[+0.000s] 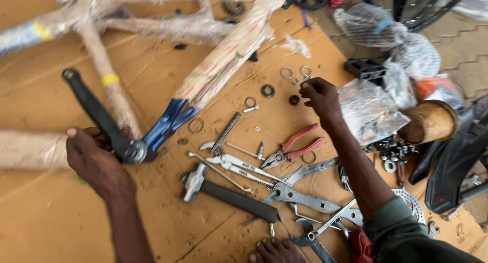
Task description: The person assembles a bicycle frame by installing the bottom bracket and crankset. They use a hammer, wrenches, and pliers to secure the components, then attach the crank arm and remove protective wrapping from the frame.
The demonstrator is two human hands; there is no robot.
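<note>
Brown cardboard (61, 212) covers the floor, and a person works over it with a wrapped bicycle frame (223, 54) lying across the top. The left hand (94, 156) is closed around the lower end of a black crank arm (96, 113), right where it meets the silver fitting (134, 152) at the frame's bare blue tubes (170, 120). The crank arm slants up and away from that hand toward the upper left.

The right hand (319, 96) reaches out well apart from the left, its fingers curled and pinched downward; whether anything small sits between the fingertips I cannot tell. It hovers just beside a scatter of small parts: a black washer (294, 99) almost under the fingers, a black ring (268, 90) a little further left, and two silver rings (296, 72) just above.

Between the two arms lie the tools: a hammer (229, 196) with a black handle, red-handled pliers (295, 147), several flat spanners (300, 198) and a long thin rod (226, 132). To the right of the reaching arm sit clear plastic bags (368, 110), a wooden bowl (432, 121) and a black mudguard (457, 164). A bare foot (277, 250) shows at the bottom edge.
</note>
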